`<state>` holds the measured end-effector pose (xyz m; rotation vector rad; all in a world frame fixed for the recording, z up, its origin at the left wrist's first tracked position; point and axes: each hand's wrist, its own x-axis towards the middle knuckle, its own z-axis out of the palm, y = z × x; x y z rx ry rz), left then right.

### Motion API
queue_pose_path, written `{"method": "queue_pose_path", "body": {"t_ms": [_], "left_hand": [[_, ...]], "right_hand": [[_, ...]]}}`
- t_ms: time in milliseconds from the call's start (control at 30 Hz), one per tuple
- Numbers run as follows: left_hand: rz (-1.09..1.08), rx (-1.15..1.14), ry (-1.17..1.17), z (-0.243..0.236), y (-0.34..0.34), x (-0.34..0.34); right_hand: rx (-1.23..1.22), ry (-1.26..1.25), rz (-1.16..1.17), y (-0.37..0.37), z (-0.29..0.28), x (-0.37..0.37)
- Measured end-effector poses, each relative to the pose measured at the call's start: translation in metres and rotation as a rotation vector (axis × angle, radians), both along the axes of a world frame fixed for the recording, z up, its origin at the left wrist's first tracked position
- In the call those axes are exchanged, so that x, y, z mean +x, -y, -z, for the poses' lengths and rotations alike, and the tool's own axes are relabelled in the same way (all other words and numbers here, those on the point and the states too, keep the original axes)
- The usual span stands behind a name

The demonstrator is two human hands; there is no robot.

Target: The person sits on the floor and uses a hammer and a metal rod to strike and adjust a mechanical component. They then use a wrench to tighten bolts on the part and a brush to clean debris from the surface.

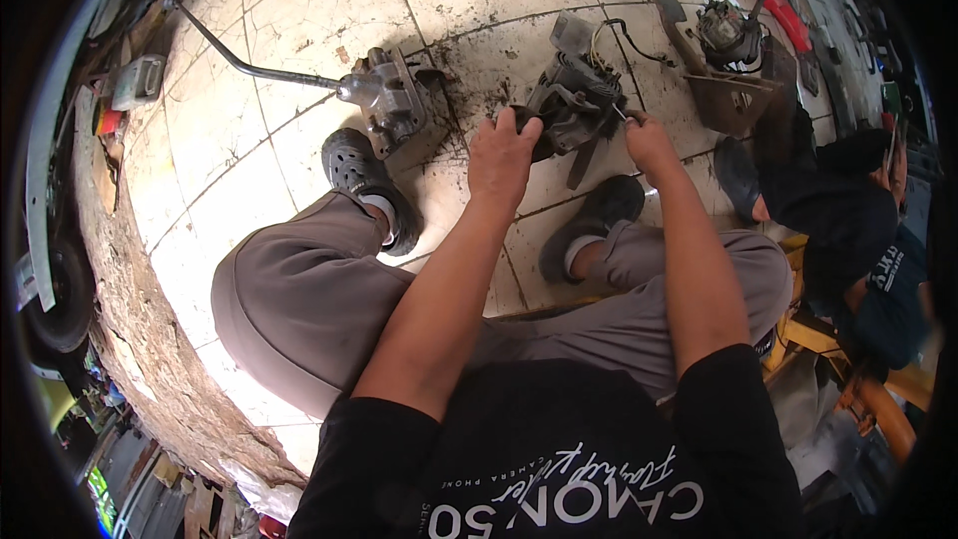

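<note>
A greasy, dark metal machine part [571,105] with loose wires stands on the tiles between my feet. My left hand [499,155] is closed round its near left edge, thumb and fingers on the dark rounded rim. At its right side my right hand [651,147] pinches a thin shiny metal rod [620,113], whose tip points at the part. Most of the rod is hidden in the fist, so its kind does not show. Left of the part lies a grey metal housing [387,100] with a long gear lever [244,65] sticking out to the far left.
Dark grime lies scattered on the tiles [489,30]. A rusty metal bracket [733,100], another motor-like part [726,32] and a red-handled tool [788,18] are at the far right. A co-worker in dark clothes [838,205] crouches close on my right. A worn ledge [150,339] borders the left.
</note>
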<state>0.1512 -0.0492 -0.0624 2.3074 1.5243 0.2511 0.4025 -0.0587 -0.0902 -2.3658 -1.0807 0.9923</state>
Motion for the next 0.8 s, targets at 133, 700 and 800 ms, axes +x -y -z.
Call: {"method": "queue_pose_path", "body": {"t_ms": [133,700,800], "left_hand": [[0.001,0.023,0.019,0.000,-0.001,-0.010],[-0.076,0.040,-0.037,-0.001,-0.004,-0.039],[-0.066,0.065,-0.001,-0.003,-0.006,-0.031]], "right_hand": [[0.030,-0.025,0.058,-0.009,-0.005,0.001],[0.555,0.100,-0.110,-0.029,-0.026,-0.063],[0.151,0.176,-0.217,-0.013,0.011,-0.041]]}}
